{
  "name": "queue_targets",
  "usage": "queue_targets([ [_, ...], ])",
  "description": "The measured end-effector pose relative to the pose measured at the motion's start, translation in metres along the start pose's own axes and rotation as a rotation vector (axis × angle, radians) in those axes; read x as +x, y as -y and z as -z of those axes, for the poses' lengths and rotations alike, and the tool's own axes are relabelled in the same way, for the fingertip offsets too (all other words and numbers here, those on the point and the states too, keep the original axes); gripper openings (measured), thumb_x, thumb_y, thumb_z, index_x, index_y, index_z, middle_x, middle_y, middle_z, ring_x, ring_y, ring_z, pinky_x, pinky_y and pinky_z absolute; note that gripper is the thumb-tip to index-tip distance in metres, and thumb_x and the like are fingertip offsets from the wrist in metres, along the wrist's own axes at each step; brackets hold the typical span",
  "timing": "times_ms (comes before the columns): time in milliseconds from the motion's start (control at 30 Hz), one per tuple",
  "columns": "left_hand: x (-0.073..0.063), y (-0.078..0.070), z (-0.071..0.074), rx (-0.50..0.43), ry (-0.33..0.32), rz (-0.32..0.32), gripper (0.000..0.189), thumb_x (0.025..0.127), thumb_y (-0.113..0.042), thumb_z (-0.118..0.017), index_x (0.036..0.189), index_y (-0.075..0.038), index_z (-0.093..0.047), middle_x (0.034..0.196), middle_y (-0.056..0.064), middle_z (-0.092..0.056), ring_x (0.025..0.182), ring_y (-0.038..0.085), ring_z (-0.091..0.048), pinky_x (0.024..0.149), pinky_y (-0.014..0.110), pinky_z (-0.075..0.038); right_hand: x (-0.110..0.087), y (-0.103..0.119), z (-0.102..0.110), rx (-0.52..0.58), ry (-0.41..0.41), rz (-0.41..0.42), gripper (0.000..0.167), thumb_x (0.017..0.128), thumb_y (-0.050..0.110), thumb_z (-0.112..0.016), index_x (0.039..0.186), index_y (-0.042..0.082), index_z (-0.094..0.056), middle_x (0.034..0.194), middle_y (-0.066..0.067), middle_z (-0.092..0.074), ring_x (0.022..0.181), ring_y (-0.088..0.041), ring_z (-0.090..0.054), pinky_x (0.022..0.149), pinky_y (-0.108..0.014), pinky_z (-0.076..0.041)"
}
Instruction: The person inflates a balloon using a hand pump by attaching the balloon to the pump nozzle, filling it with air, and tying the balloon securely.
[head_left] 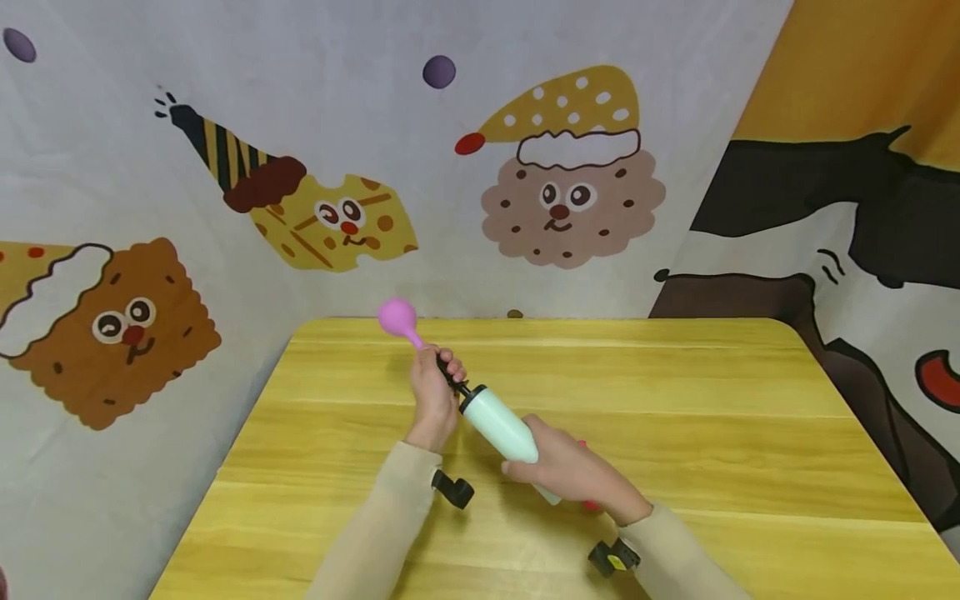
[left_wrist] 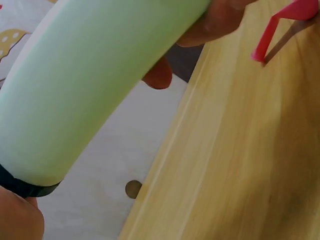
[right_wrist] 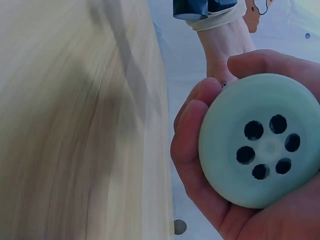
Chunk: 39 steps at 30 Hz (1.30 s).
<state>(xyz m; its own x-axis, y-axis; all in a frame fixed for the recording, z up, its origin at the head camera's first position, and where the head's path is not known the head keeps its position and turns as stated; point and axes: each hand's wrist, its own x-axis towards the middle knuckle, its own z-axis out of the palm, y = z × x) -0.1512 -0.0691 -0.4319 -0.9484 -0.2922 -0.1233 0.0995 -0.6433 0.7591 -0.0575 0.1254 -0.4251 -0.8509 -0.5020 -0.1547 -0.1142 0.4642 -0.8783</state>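
The pump slants above the table, long axis running far left to near right. The left hand grips its black far end, the right hand its near end. The balloon sits just beyond the left hand, the nearer one.

Pump smooth, matt plastic; balloon smooth, rubbery; tabletop wood-grained, faint sheen; backdrop matt cloth.
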Motion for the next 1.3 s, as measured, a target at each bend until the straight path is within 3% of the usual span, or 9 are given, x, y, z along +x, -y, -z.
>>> queue_targets([
  [200, 0.019, -0.006, 0.005, 0.014, -0.066, 0.010, 0.023, 0.111, -0.013, -0.032, 0.093, -0.008, -0.044, 0.070, -0.002, -0.045, 0.052, 0.004, -0.040, 0.045, 0.015, -0.034, 0.001, 0.005, -0.008, -0.017, -0.039, -0.015, 0.067, 0.093, 0.038, -0.075, 0.136, -0.007, -0.047, 0.086, -0.007, -0.062, 0.061, -0.015, -0.060, 0.048, -0.031, -0.053],
  [433, 0.037, -0.025, 0.016, -0.056, -0.118, -0.039, 0.019, 0.111, -0.013, -0.033, 0.095, -0.008, -0.042, 0.073, -0.002, -0.045, 0.053, 0.005, -0.040, 0.044, 0.015, -0.033, -0.030, 0.002, -0.007, -0.108, -0.066, -0.027, 0.062, 0.093, 0.036, -0.076, 0.135, -0.003, -0.051, 0.087, -0.003, -0.061, 0.061, -0.012, -0.056, 0.049, -0.029, -0.051],
  [667, 0.023, -0.020, 0.007, -0.050, -0.060, -0.044, 0.021, 0.113, -0.014, -0.030, 0.096, -0.009, -0.040, 0.074, 0.000, -0.046, 0.054, 0.007, -0.041, 0.046, 0.017, -0.036, -0.037, -0.003, -0.004, -0.279, -0.154, -0.065, 0.060, 0.082, 0.024, -0.083, 0.130, 0.002, -0.056, 0.094, -0.004, -0.064, 0.075, -0.017, -0.056, 0.060, -0.034, -0.050],
  [967, -0.003, 0.011, -0.007, 0.008, -0.026, 0.015, 0.021, 0.114, -0.018, -0.031, 0.098, -0.009, -0.041, 0.076, -0.001, -0.047, 0.056, 0.007, -0.042, 0.051, 0.018, -0.039, -0.007, 0.007, -0.003, -0.338, -0.202, -0.098, 0.057, 0.077, 0.018, -0.082, 0.125, 0.000, -0.056, 0.084, -0.006, -0.062, 0.064, -0.017, -0.058, 0.052, -0.033, -0.050],
  [1133, 0.000, 0.013, -0.003, 0.042, -0.039, 0.021, 0.025, 0.113, -0.019, -0.033, 0.093, -0.010, -0.044, 0.074, -0.003, -0.046, 0.055, 0.006, -0.041, 0.050, 0.018, -0.037, 0.008, 0.012, -0.010, -0.348, -0.198, -0.071, 0.053, 0.081, 0.021, -0.079, 0.123, -0.001, -0.054, 0.081, -0.006, -0.061, 0.059, -0.017, -0.056, 0.048, -0.032, -0.048],
  [1300, 0.013, 0.000, 0.003, 0.047, -0.042, 0.031, 0.026, 0.112, -0.016, -0.032, 0.091, -0.009, -0.044, 0.070, -0.003, -0.044, 0.052, 0.006, -0.039, 0.047, 0.017, -0.036, 0.002, 0.014, -0.017, -0.339, -0.214, -0.035, 0.058, 0.086, 0.027, -0.078, 0.130, -0.002, -0.054, 0.085, -0.006, -0.064, 0.064, -0.015, -0.057, 0.050, -0.032, -0.048],
])
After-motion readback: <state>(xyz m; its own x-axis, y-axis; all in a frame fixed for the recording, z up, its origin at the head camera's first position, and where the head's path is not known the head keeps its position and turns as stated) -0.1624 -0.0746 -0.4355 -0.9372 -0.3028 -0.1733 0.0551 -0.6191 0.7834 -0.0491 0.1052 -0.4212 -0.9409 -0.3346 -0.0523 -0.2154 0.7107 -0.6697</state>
